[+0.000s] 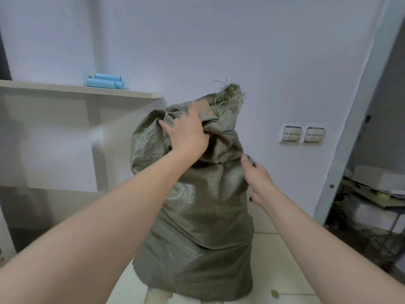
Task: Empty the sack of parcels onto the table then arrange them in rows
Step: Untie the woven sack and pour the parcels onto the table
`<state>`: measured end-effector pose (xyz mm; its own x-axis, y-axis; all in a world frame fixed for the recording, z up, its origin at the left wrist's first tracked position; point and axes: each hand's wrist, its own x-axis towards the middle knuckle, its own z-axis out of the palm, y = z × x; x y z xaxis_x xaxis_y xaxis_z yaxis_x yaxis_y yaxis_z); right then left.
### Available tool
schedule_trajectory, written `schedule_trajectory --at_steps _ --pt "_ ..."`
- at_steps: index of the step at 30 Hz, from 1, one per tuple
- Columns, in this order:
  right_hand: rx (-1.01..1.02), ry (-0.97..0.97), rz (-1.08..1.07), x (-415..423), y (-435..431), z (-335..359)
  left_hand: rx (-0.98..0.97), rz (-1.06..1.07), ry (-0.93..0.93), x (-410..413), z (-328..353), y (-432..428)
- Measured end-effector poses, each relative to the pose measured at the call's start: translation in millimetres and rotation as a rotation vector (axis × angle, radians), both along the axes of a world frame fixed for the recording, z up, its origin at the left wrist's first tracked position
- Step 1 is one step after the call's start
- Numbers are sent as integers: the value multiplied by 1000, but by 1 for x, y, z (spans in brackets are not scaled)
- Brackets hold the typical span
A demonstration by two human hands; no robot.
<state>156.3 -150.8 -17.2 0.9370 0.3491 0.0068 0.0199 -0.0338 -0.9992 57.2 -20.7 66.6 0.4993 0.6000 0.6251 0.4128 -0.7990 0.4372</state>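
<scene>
Two bare forearms reach over the white bench [274, 270], where a tall grey-green woven plastic sack [197, 227] stands upright. The right hand [257, 178] pinches a side fold between thumb and fingers. The left hand [188, 133] grips the bunched neck, fingers curled in. Beyond, light blue rolls [105, 82] lie on a pale wooden shelf [65, 88].

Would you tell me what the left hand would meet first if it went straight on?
Probably the brown parcel in the mouth of the sack, which the left hand holds; depth is unclear.
</scene>
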Motion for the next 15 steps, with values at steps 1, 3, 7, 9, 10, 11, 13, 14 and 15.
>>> schedule_trajectory --at_steps 1,3,7,9,10,11,13,14,15 --pt "-17 37 -5 3 -1 -1 -101 -15 -44 1 7 5" --pt "-33 134 -4 -2 -2 0 -315 -21 -123 3 13 19" --pt "-3 279 16 -7 6 -13 -402 56 -80 -10 -11 43" --pt "29 277 -26 -9 12 -23 -300 187 -3 -21 -26 46" --pt "37 274 -51 -7 15 -28 -311 219 14 -26 -33 47" --pt "41 265 -80 -7 17 -32 -371 207 -2 -30 -40 48" --pt "64 243 -163 -9 19 -34 -557 28 -122 -33 -51 56" --pt "79 236 -202 -11 18 -33 -646 -97 -220 -34 -56 58" --pt "95 239 -239 -14 17 -32 -701 -194 -288 -38 -59 57"
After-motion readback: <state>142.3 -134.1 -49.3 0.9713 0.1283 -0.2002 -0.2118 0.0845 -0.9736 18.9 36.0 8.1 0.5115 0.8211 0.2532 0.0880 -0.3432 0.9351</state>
